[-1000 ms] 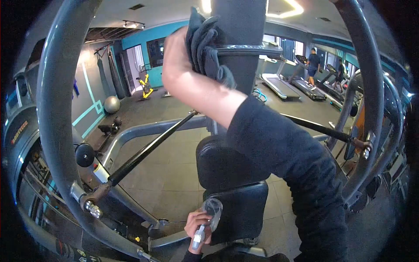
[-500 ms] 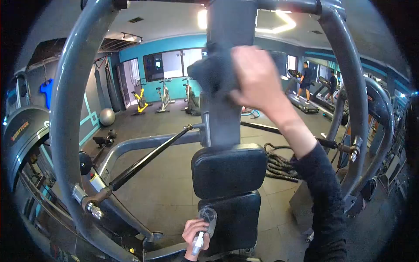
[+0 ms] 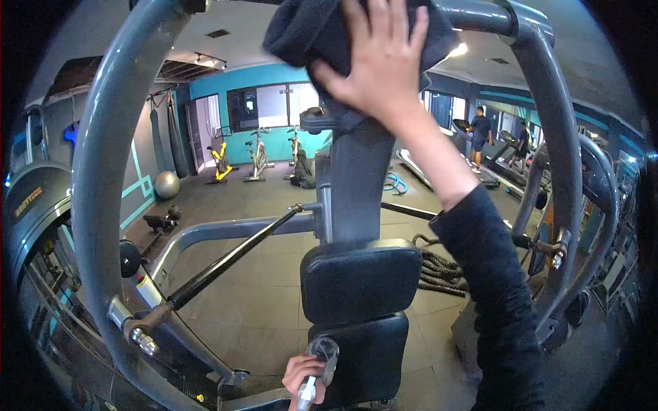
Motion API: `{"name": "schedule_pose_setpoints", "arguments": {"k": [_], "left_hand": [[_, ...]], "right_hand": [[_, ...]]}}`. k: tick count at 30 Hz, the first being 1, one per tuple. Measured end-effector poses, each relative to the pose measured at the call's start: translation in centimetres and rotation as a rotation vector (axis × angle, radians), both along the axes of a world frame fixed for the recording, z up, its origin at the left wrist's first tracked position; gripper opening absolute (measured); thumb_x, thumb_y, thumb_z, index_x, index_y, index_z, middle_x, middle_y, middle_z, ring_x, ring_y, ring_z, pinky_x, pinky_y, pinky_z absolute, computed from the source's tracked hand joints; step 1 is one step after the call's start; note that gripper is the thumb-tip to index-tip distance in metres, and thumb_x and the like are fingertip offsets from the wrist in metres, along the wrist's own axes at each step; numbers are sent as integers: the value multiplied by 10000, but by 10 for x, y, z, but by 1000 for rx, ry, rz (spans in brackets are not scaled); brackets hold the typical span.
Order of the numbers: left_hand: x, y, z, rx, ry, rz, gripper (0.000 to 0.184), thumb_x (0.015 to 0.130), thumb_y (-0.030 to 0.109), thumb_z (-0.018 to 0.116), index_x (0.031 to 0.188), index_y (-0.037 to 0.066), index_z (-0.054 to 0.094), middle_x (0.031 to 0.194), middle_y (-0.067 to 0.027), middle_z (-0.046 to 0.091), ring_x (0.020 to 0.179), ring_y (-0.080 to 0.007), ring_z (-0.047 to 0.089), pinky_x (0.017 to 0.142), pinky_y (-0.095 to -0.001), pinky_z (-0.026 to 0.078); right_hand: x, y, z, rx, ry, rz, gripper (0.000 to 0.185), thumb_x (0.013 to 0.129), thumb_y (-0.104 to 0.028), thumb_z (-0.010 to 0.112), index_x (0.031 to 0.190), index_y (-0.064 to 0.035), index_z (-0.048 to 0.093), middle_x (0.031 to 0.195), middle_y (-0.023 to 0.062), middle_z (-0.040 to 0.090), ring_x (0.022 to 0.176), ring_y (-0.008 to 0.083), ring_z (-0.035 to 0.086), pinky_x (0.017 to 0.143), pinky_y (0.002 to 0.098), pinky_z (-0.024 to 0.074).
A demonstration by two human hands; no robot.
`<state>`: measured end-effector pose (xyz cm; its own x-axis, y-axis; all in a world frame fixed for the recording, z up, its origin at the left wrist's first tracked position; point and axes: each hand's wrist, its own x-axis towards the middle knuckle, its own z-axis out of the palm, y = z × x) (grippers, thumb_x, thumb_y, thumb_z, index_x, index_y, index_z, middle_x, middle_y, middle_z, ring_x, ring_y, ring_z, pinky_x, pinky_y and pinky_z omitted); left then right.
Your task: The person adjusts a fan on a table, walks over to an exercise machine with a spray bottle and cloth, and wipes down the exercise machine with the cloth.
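Note:
My right hand [image 3: 385, 72] is raised high, palm down and fingers spread, pressing a dark cloth [image 3: 301, 33] against the upper part of the machine's grey upright post [image 3: 358, 185]. The cloth spreads out past both sides of the hand and covers the top of the post. Low in the view, my left hand [image 3: 301, 375] is wrapped round a clear spray bottle [image 3: 327, 356] with a white spray head [image 3: 308, 390]. The bottle is in front of the lower black pad [image 3: 367, 359]. Above that sits the upper black pad [image 3: 361, 281].
Curved grey frame tubes [image 3: 96, 171] arch on both sides of me. A black strut [image 3: 233, 257] runs at left. Battle ropes [image 3: 439, 270] lie on the floor behind the pads. Exercise bikes [image 3: 255, 157] stand farther back, and two people [image 3: 481, 133] are by the treadmills.
My right hand and the cloth have moved up the post, and its fingers are now spread wider. My left hand with the spray bottle has shifted slightly down.

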<state>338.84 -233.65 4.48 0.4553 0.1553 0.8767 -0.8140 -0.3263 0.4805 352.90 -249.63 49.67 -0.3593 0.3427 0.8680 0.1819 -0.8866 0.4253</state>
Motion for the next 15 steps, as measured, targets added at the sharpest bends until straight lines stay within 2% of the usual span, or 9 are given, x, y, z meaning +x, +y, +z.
{"name": "schedule_pose_setpoints", "arguments": {"k": [2,3,7,9,11,12,13,14,15], "left_hand": [[-1,-1,1,17,-1,3,178,776,192,623,694,40,582,768,-110,693,805,-293,650,799,-412,510],[-1,-2,2,26,-13,10,191,787,203,626,699,38,587,767,-112,691,809,-296,650,805,-418,509],[-2,4,11,-11,20,-38,221,802,234,631,709,37,594,765,-112,688,824,-304,653,834,-436,503],[-3,8,13,-30,44,-54,188,781,206,631,706,38,591,767,-112,689,828,-304,653,828,-423,502],[-2,9,13,-45,50,-63,175,771,194,632,703,39,589,768,-113,690,827,-305,652,825,-419,501],[-1,9,10,-47,42,-67,159,755,181,633,700,39,587,770,-113,691,827,-304,652,823,-416,500],[-1,9,8,-48,33,-70,144,738,167,634,696,39,584,772,-113,691,827,-303,651,821,-413,499],[-1,8,5,-53,31,-67,144,738,167,634,696,39,584,772,-113,691,827,-303,651,821,-413,499],[-1,5,1,-78,39,-61,128,722,153,634,696,38,584,774,-113,693,831,-301,651,823,-414,497]], "right_hand": [[1,4,-23,-119,140,53,979,634,-428,739,1437,-71,306,1524,204,178,1422,401,116,1098,627,103],[-3,2,-30,-171,210,14,965,633,-412,763,1447,-133,325,1542,156,185,1434,366,116,1110,608,99],[-7,-33,-18,-365,212,-160,1010,585,-455,799,1446,-194,338,1548,90,206,1438,319,138,1131,552,109],[-8,-60,-3,-327,248,-176,1057,566,-451,811,1455,-187,304,1551,105,182,1439,320,126,1147,531,74],[-16,-91,14,-229,207,-217,1050,554,-405,840,1429,-133,328,1547,137,175,1438,321,123,1155,517,66],[-25,-97,22,-156,164,-371,999,577,-356,842,1396,-71,345,1524,148,214,1430,326,141,1161,511,82],[-17,-114,34,-85,98,-302,983,602,-314,836,1388,-19,324,1499,165,238,1411,329,183,1169,501,91],[-24,-117,47,25,44,-510,882,673,-349,780,1346,41,364,1432,211,336,1370,333,275,1149,483,158],[-31,-119,56,-2,37,-449,757,731,-396,711,1269,66,445,1315,235,443,1286,344,384,1100,484,237]]}}
